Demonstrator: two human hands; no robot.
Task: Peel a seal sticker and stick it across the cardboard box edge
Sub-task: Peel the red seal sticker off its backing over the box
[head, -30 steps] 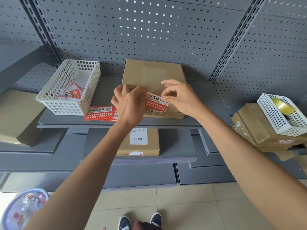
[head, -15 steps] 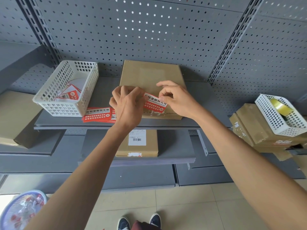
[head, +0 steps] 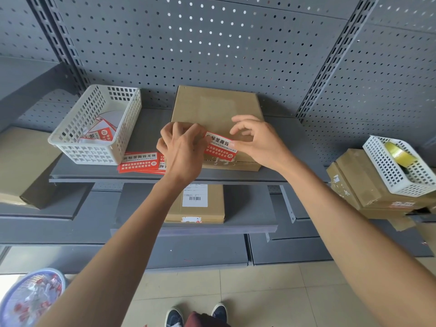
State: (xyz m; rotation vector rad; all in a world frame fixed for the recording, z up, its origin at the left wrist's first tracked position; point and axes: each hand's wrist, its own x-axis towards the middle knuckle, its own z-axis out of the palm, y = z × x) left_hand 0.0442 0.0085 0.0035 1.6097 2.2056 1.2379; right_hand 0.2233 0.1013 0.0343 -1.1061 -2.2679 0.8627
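Observation:
A flat brown cardboard box [head: 215, 109] lies on the upper grey shelf. A red and white seal sticker [head: 220, 146] hangs just above the box's near edge. My left hand [head: 182, 149] pinches the sticker's left end. My right hand [head: 257, 140] pinches its right end between thumb and forefinger, the other fingers raised. Torn white sticker remains [head: 220, 161] show on the box's front edge below the sticker. A stack of more red sticker sheets [head: 139, 161] lies on the shelf left of the box, partly hidden by my left hand.
A white plastic basket [head: 75, 135] with peeled backings stands at the shelf's left. A second box [head: 212, 208] with a barcode label lies on the lower shelf. At right, a basket [head: 387, 173] with a tape roll [head: 398, 153] sits on cardboard boxes [head: 354, 182]. A round bin [head: 30, 296] stands on the floor at lower left.
Both hands, still holding the sticker, have shifted slightly with it over the box's near edge; the right hand's fingers have spread a little.

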